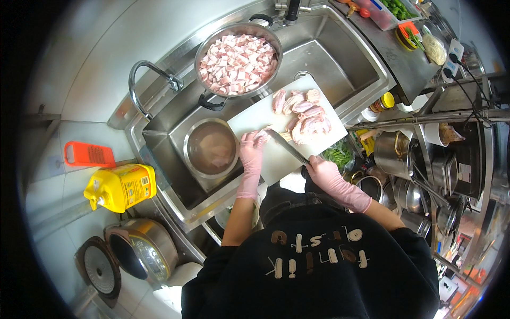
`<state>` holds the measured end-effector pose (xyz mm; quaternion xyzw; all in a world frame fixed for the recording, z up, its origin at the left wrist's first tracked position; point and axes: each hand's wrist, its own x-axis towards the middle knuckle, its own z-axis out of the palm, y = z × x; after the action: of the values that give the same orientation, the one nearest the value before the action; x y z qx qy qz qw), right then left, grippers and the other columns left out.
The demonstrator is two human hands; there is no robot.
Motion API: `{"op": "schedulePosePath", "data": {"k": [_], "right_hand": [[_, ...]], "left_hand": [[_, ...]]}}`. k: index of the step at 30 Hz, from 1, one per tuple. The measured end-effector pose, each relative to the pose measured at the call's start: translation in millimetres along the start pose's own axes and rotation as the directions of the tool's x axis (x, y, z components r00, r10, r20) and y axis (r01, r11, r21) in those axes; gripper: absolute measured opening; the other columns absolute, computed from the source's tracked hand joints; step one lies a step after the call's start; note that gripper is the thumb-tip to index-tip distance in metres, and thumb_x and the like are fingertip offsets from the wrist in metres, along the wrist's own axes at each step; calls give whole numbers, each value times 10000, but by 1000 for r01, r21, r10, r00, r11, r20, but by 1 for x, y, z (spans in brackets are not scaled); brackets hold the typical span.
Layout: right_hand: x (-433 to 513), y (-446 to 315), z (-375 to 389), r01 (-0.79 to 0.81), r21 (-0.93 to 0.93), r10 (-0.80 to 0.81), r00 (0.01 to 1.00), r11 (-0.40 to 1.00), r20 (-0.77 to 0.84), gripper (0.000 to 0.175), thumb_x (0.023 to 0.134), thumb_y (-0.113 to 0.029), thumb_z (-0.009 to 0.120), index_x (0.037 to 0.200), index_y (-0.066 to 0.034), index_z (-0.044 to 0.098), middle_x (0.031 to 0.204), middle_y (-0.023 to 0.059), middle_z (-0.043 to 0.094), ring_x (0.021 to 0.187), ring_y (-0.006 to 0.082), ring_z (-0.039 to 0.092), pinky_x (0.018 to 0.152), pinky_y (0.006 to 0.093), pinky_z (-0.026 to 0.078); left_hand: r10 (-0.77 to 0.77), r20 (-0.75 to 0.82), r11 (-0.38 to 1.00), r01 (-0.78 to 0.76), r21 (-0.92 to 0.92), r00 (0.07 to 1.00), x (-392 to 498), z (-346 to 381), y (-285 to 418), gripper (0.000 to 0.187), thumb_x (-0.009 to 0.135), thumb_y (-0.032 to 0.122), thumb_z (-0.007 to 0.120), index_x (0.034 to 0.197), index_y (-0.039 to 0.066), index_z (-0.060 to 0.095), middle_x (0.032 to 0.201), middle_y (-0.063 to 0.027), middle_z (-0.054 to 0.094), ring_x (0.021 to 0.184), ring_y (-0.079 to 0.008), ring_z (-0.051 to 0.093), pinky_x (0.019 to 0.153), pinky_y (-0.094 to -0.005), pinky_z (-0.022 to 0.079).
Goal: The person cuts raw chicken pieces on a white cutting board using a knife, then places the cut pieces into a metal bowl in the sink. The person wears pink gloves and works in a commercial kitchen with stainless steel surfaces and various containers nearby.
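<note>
A white cutting board (275,159) lies across the divider and front rim of a double sink. My left hand (252,153), in a pink glove, presses a piece of raw chicken wing (262,136) on the board's left part. In my gloved right hand (323,172) is the handle of a knife (289,146), its blade slanting across the board with the tip at that piece. Several raw chicken wings (305,111) are heaped on the board's far right part. Left of the board, a steel bowl (187,157) in the sink basin holds cloudy water with pale meat in it.
A large pot (198,65) of diced raw meat stands behind the board. A curved faucet (135,85) rises at the left. The yellow jug (119,187), orange grater (89,154) and rice cooker (147,249) are further left. Steel pots (392,153) fill a rack at the right.
</note>
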<state>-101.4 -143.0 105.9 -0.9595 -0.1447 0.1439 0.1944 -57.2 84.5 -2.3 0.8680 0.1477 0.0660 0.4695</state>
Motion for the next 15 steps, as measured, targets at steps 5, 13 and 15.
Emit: {"op": "schedulePosePath", "data": {"k": [5, 13, 15], "right_hand": [[24, -18, 8, 39, 27, -39, 999, 999, -3, 145, 832, -146, 538, 792, -13, 496, 690, 186, 595, 579, 337, 617, 528, 415, 504], [86, -42, 36, 38, 60, -35, 999, 997, -39, 159, 827, -143, 527, 776, 7, 517, 688, 203, 608, 601, 372, 617, 558, 448, 505], [99, -46, 42, 96, 9, -95, 992, 995, -77, 143, 824, -127, 520, 772, 7, 522, 677, 199, 607, 603, 373, 618, 558, 448, 505]], "left_hand": [[-26, 49, 998, 28, -49, 998, 1, -1, 0, 237, 770, 122, 654, 992, 43, 624, 954, -142, 581, 863, -325, 582, 766, -389, 472], [58, 20, 995, -59, 84, 998, 3, -3, 5, 200, 778, 118, 649, 961, 40, 626, 937, -136, 581, 816, -340, 583, 714, -406, 474], [79, 14, 991, -80, 107, 997, 1, -5, 6, 199, 778, 122, 652, 958, 41, 626, 933, -135, 581, 813, -339, 584, 713, -405, 475]]}}
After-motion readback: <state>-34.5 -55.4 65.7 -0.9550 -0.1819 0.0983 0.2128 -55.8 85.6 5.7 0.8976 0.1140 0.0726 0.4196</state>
